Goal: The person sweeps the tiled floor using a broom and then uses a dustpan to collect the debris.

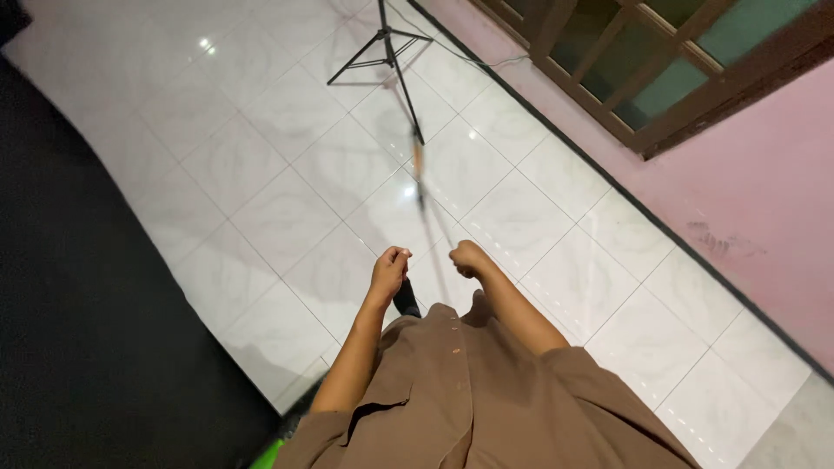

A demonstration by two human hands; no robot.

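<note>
Your left hand (388, 269) and right hand (469, 258) are both raised in front of your brown button-up shirt (469, 391), each curled into a loose fist, near each other but apart. Whether the fingers pinch anything, you cannot tell. A thin blurred stick with an orange band (420, 169) shows above your hands, over the glossy white tiled floor (278, 174); its lower end fades out near your right hand. A black tripod stand (387, 52) stands well beyond. A brown wooden window frame (643, 78) sits in the pink wall (764, 200).
</note>
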